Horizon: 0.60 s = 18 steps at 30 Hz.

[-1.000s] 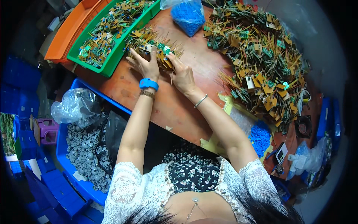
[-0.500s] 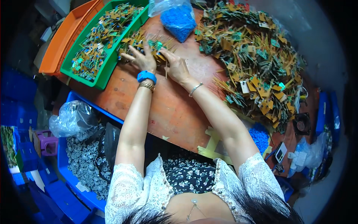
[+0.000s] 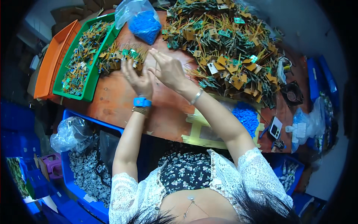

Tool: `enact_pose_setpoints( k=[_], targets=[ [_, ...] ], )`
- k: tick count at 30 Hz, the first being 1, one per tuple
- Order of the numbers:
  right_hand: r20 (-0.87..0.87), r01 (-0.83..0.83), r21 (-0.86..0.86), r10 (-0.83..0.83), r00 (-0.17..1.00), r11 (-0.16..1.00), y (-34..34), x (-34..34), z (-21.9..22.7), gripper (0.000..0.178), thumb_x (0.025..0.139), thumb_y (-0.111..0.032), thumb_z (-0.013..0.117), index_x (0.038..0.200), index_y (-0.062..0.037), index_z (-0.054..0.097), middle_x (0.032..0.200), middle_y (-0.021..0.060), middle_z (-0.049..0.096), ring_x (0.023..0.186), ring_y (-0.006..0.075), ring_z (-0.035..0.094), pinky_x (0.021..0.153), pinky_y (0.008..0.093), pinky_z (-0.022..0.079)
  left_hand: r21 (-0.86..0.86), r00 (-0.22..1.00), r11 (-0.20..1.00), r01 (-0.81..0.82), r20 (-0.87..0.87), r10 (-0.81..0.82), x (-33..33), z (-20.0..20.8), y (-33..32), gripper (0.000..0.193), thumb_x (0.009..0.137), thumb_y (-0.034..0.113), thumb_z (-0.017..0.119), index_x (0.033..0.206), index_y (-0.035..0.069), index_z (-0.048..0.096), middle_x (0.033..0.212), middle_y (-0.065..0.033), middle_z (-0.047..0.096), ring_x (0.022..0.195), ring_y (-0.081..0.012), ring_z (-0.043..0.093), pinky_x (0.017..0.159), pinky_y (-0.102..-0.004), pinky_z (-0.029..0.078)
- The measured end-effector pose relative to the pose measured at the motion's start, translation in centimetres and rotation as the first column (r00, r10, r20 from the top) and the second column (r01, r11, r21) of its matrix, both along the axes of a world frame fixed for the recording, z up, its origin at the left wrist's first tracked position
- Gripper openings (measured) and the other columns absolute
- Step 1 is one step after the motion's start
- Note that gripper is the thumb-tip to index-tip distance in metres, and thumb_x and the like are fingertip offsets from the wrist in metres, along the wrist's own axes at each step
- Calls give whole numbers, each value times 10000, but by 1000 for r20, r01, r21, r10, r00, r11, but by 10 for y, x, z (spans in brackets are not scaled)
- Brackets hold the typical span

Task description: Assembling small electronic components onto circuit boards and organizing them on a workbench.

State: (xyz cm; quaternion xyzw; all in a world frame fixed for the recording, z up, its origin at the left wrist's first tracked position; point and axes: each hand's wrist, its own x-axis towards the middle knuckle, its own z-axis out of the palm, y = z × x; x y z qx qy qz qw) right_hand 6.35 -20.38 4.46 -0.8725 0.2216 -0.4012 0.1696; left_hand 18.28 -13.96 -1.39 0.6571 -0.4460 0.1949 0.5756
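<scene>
My left hand [image 3: 138,83], with a blue wristband, is just off the near side of a small heap of wired circuit boards [image 3: 112,59]. Its fingers are apart and it holds nothing I can see. My right hand [image 3: 169,72] is beside it, index finger stretched forward and thumb bent under. A thin, light strip shows between that thumb and finger; what it is cannot be made out. The small heap lies against a green tray [image 3: 92,83] full of similar boards with yellow wires. To the right rises a large pile of wired circuit boards [image 3: 223,48].
An orange tray [image 3: 44,80] stands left of the green one. A clear bag of blue pieces [image 3: 145,28] lies at the back. More blue pieces [image 3: 246,118], a small fan [image 3: 292,93] and a white device [image 3: 275,127] are at right. Below the table sits a blue bin [image 3: 69,170] of grey parts.
Both hands have drawn back from the small heap towards me, the left coming off the boards. The whole view has shifted, so the table's things sit farther left.
</scene>
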Motion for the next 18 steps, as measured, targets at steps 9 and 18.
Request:
enact_pose_setpoints(
  k=[9,18],
  targets=[
    [11,171,-70,-170,985,983,9,-138,61,549,765,-150,764,1263,-35,564,1246,167,610,1106,332,611,932,395,504,187,826,943,274,-548,-132,-18,-2,-155,858,887,568,542,1370,-115,349,1354,-352,426,1278,-434,414,1080,-453,313],
    [-470,397,-319,-507,722,861,-114,-84,44,804,730,-253,785,1382,24,405,1418,183,467,1029,328,630,874,396,525,306,722,743,596,-609,-328,10,-40,-271,692,940,623,393,1211,7,555,1163,-180,607,1083,-298,559,996,-345,374]
  ],
)
